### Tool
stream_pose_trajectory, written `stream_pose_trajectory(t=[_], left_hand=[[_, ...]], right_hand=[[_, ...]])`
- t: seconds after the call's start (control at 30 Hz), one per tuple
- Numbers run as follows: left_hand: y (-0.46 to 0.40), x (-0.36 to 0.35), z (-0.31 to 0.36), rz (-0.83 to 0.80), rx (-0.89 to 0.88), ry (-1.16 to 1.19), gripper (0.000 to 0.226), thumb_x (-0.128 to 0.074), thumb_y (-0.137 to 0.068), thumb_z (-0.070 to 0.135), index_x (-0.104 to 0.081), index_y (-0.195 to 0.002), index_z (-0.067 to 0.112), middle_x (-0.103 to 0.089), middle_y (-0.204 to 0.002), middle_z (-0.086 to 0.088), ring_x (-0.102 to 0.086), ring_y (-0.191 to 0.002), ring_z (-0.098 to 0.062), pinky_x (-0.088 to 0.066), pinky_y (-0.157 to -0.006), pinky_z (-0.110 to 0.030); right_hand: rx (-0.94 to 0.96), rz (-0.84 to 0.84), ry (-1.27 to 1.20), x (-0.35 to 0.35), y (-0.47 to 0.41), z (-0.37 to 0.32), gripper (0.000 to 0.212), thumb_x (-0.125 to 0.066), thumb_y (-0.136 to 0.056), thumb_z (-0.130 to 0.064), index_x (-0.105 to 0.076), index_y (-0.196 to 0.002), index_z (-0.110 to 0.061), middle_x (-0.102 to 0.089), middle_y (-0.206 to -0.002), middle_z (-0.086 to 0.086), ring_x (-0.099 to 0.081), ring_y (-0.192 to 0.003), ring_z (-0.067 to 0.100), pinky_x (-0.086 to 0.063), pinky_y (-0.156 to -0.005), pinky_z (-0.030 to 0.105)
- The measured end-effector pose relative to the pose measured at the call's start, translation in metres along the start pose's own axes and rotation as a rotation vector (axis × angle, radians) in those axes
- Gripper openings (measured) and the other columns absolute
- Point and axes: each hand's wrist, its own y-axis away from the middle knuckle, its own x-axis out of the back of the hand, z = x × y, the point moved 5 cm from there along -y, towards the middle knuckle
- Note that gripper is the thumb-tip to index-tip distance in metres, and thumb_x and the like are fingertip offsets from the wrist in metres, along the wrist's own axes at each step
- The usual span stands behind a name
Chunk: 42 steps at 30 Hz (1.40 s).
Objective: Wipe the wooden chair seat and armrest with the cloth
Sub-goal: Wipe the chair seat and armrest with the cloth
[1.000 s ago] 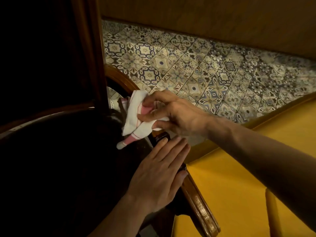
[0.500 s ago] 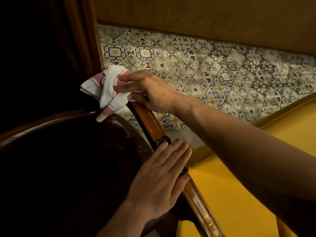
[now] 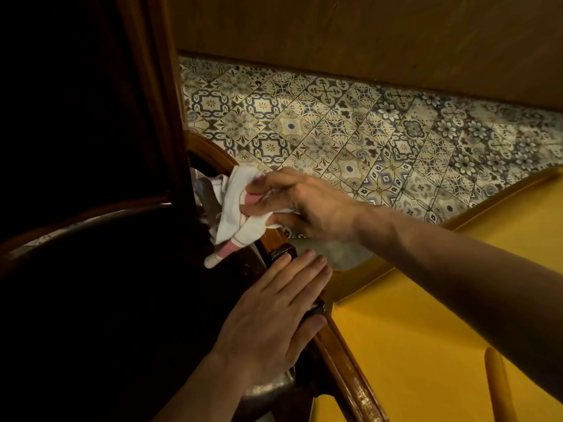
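A wooden chair fills the left half, its dark seat in deep shadow. The glossy brown armrest runs from the chair back down to the lower middle. My right hand grips a white cloth with pink stripes and presses it on the upper part of the armrest, close to the back post. My left hand lies flat, fingers together, on the middle of the armrest just below the cloth, holding nothing.
Patterned floor tiles stretch beyond the chair, with a wooden wall panel above them. A yellow surface with a wooden rim sits right beside the armrest. A yellow rod stands at the lower right.
My right hand slid the cloth back down the armrest from the back post toward my left hand. The left hand stayed flat on the armrest.
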Motion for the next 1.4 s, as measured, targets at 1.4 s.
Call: stream_pose_trajectory(t=[1.4], left_hand=[[0.029,0.067,0.01,0.107,0.112,0.141,0.042,-0.039,-0.098,0.061,-0.066,-0.12,0.038,-0.065,-0.126,0.019,-0.054,-0.121,0.001,-0.04,-0.094,-0.016]], right_hand=[[-0.309,0.0,0.045,0.0,0.069,-0.043,0.04,-0.059,-0.099,-0.031,-0.058,-0.138,-0.04,-0.054,-0.145,-0.013,-0.049,-0.128,0.02,-0.05,-0.097,0.042]])
